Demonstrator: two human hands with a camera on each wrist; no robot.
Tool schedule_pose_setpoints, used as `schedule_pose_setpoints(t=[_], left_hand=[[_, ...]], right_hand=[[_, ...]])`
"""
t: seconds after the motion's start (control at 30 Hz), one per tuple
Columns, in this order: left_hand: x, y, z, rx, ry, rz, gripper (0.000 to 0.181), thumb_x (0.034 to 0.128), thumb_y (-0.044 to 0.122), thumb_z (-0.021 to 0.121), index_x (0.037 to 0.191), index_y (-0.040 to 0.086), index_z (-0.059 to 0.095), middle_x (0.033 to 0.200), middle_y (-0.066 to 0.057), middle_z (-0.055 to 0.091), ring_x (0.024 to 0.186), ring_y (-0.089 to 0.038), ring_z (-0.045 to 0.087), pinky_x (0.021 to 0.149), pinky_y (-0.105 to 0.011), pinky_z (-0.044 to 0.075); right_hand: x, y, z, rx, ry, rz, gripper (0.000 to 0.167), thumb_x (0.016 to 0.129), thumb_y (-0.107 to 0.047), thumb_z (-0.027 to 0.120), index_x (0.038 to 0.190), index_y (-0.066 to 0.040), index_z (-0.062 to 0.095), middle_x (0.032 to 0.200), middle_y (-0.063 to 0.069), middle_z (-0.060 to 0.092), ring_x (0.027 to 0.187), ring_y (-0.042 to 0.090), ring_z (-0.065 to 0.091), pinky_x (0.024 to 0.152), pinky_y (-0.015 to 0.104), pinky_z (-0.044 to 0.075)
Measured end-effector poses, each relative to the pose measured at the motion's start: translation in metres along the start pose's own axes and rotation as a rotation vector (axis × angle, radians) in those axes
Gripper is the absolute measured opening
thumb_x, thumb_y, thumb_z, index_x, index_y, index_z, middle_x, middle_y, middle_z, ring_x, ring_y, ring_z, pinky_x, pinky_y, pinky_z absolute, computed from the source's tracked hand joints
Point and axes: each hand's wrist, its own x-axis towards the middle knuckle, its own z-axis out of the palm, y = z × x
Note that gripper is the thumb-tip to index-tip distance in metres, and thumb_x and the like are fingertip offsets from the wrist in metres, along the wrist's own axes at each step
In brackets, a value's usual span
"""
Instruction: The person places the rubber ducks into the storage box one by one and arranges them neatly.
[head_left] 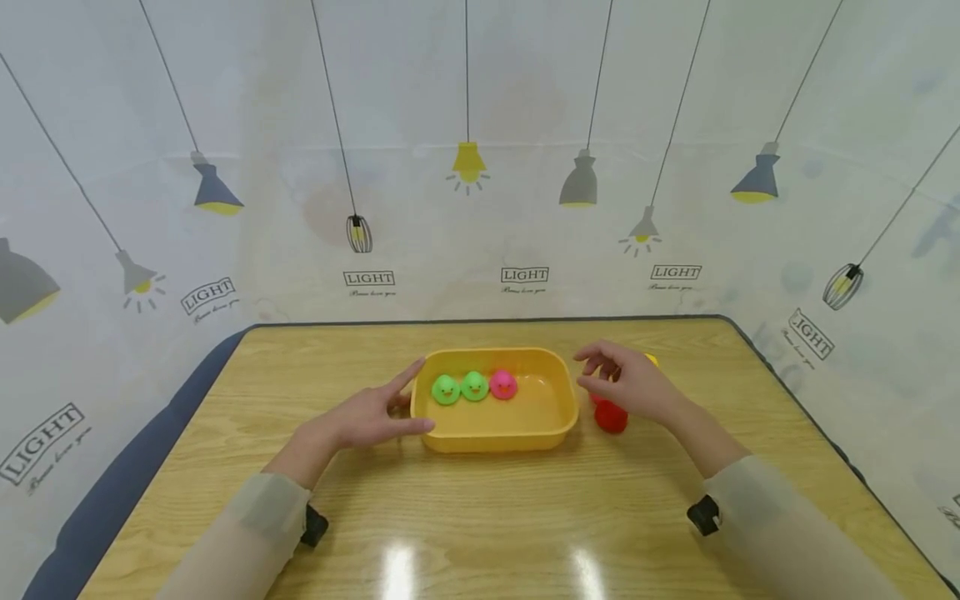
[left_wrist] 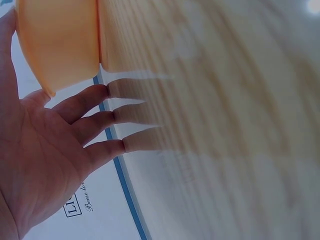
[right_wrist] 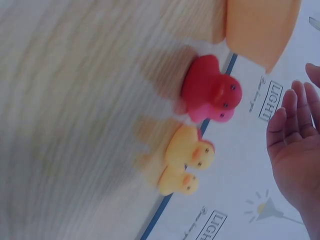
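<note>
A yellow plastic tub (head_left: 495, 443) stands on the table, holding two green rubber ducks (head_left: 446, 390) and a pink duck (head_left: 503, 385) in a row. My left hand (head_left: 360, 419) spans its left end, thumb and index finger reaching its rim; the other fingers lie extended beside the tub in the left wrist view. Right of the tub, my right hand (head_left: 633, 382) hovers with loosely bent fingers and holds nothing. Below it sits a red duck (right_wrist: 197, 90), partly covering a pink duck (right_wrist: 212, 114). Two yellow ducks (right_wrist: 181, 147) stand alongside, with a red edge showing behind one.
The wooden table (head_left: 480, 517) has a dark blue edge, with a pale lamp-printed curtain (head_left: 420, 100) rising behind and at both sides. Black wrist devices (head_left: 703, 515) sit below both sleeves. Two light reflections show on the near tabletop.
</note>
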Motion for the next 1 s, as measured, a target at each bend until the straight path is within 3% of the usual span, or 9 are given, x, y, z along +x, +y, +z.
schedule_pose_setpoints(t=[0.37, 0.53, 0.77, 1.0], left_hand=[[0.0, -0.002, 0.0, -0.014, -0.008, -0.005, 0.111, 0.0924, 0.082, 0.067, 0.176, 0.049, 0.002, 0.166, -0.018, 0.055, 0.159, -0.05, 0.042, 0.129, -0.073, 0.03], [0.0, -0.001, -0.001, -0.019, -0.009, -0.001, 0.11, 0.0929, 0.082, 0.067, 0.175, 0.05, 0.002, 0.166, -0.017, 0.055, 0.159, -0.05, 0.041, 0.129, -0.073, 0.029], [0.001, -0.001, -0.001, -0.016, -0.014, -0.017, 0.108, 0.0934, 0.081, 0.067, 0.174, 0.052, 0.001, 0.166, -0.017, 0.055, 0.16, -0.05, 0.041, 0.129, -0.074, 0.029], [0.0, -0.001, -0.001, -0.006, -0.01, -0.02, 0.109, 0.0925, 0.083, 0.066, 0.174, 0.053, 0.0, 0.166, -0.016, 0.055, 0.159, -0.049, 0.042, 0.129, -0.074, 0.03]], right_hand=[[-0.042, 0.026, -0.03, -0.041, -0.004, 0.07, 0.033, 0.104, -0.028, 0.079, 0.132, -0.014, 0.073, 0.11, 0.004, 0.074, 0.091, 0.019, 0.06, 0.072, 0.025, 0.052], [-0.055, 0.042, -0.045, -0.07, 0.003, 0.086, 0.034, 0.106, -0.027, 0.077, 0.134, -0.01, 0.072, 0.108, 0.004, 0.073, 0.088, 0.016, 0.061, 0.07, 0.026, 0.053], [-0.063, 0.069, -0.061, -0.098, 0.008, 0.128, 0.037, 0.108, -0.029, 0.074, 0.136, -0.006, 0.07, 0.112, 0.009, 0.074, 0.087, 0.013, 0.062, 0.069, 0.027, 0.054], [-0.057, 0.089, -0.069, -0.118, -0.008, 0.191, 0.041, 0.11, -0.03, 0.07, 0.142, -0.003, 0.066, 0.118, 0.013, 0.075, 0.091, 0.018, 0.063, 0.068, 0.028, 0.053]])
